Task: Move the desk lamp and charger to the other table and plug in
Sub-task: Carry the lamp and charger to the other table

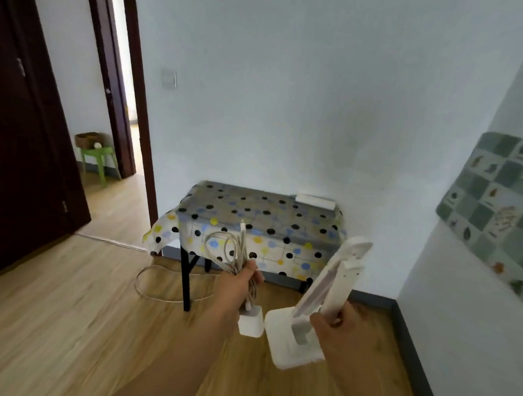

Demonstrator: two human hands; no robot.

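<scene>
My left hand (pixel 243 283) grips a bundled white cable; its loops stick up above my fist, and the white charger block (pixel 251 322) dangles just below it. My right hand (pixel 330 327) holds a folded white desk lamp (pixel 334 285) by its arm, tilted, its square base (pixel 289 343) at the bottom. Both are carried in the air in front of a small table (pixel 262 216) with a polka-dot cloth against the white wall. A white power strip (pixel 314 200) lies at the table's back right corner.
A thin cable (pixel 146 285) loops on the wooden floor by the table's black front-left leg. To the left are a dark open door (pixel 23 143) and a doorway, with a green stool (pixel 100 156) beyond. A patterned hanging (pixel 496 204) covers the right wall.
</scene>
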